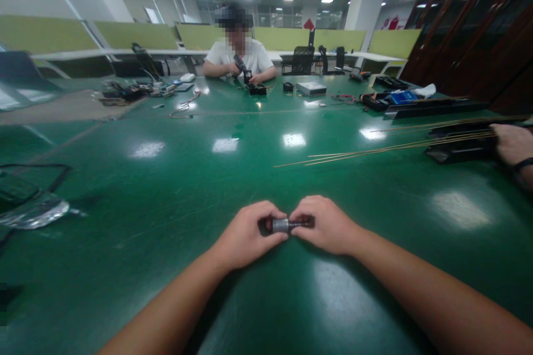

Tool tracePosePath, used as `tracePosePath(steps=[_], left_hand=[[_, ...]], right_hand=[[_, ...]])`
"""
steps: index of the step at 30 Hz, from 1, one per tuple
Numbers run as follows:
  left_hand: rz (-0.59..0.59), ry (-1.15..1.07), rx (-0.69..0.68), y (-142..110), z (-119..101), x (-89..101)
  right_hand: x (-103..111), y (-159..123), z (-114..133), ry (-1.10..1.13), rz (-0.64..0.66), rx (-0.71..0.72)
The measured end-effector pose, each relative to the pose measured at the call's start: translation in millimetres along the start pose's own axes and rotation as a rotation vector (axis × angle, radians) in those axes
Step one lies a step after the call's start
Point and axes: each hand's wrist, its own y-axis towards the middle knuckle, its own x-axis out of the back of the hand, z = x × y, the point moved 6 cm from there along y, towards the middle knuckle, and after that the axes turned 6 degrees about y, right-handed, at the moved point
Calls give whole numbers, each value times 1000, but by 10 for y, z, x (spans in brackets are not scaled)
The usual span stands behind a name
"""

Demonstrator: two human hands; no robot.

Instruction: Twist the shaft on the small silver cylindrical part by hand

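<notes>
Between my hands, close above the green table, lies a small grey metal cylinder (280,225) on its side. A thin dark shaft (296,224), which looks ridged, runs from its right end. My left hand (250,233) curls around the cylinder, thumb along the near side and fingers at the far side. The shaft is pinched in my right hand (326,226), thumb and fingertips closed near the cylinder's end. Both hands rest at or just above the table top. My fingers hide the shaft's far end and the cylinder's left end.
Long thin rods (353,153) stick out from black channels (447,147) at the right, by another person's hand (514,144). Across the green table (187,177) a person (237,55) holds a power tool. Clear plastic (35,211) lies left; electronic parts (125,91) are heaped far left.
</notes>
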Motion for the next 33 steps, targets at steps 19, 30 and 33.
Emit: tracePosePath(steps=[19, 30, 33], left_hand=[[-3, 5, 10, 2, -28, 6], [-1, 6, 12, 6, -37, 17], [-3, 5, 11, 7, -31, 16]], right_hand=[[23, -16, 22, 13, -2, 2], [54, -23, -4, -7, 16, 0], [67, -28, -20, -13, 25, -12]])
